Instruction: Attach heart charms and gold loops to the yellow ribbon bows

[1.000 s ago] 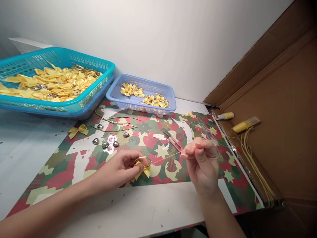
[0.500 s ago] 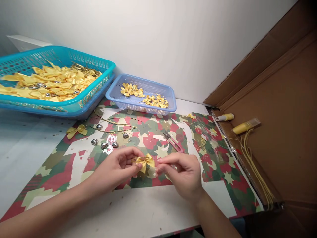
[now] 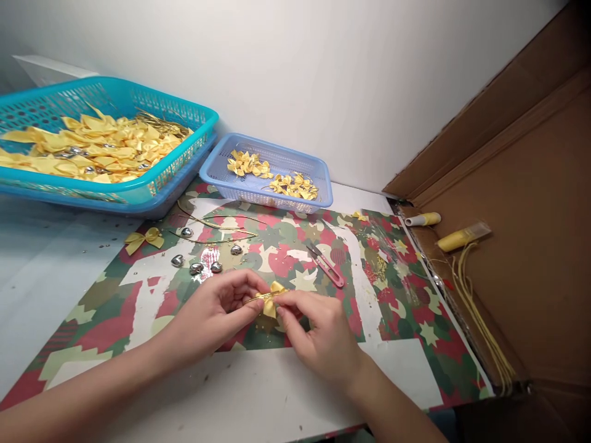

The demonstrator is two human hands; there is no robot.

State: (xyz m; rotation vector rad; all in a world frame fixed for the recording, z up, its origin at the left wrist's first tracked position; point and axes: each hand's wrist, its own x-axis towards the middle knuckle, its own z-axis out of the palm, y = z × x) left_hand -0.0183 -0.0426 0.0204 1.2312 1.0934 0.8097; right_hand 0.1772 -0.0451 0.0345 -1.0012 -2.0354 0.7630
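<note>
My left hand (image 3: 231,304) is closed, pinching a small yellow ribbon bow (image 3: 269,307) between thumb and fingers. A thin gold cord (image 3: 264,296) crosses the middle of the bow. From the right, the thumb and index finger of my right hand (image 3: 314,320) close on the bow's right side; the fingertips partly hide what they grip. Several silver hearts (image 3: 196,268) lie just beyond my left hand. Past my right hand rests a pair of pink thread snips (image 3: 327,267). Loose gold cords (image 3: 217,227) curve over the patterned sheet behind the hearts.
A teal basket (image 3: 180,161) of yellow ribbons, hearts and cords stands at the back left. Beside it is a blue basket (image 3: 258,195) with finished-looking bows. Another yellow bow (image 3: 144,240) lies left. Cardboard (image 3: 521,203) walls the right side, with two yellow-and-clear tubes (image 3: 463,237) there.
My right hand has moved left and now meets the bow, where before its pinched fingers were apart from it. The left hand keeps its hold; the view shifted slightly.
</note>
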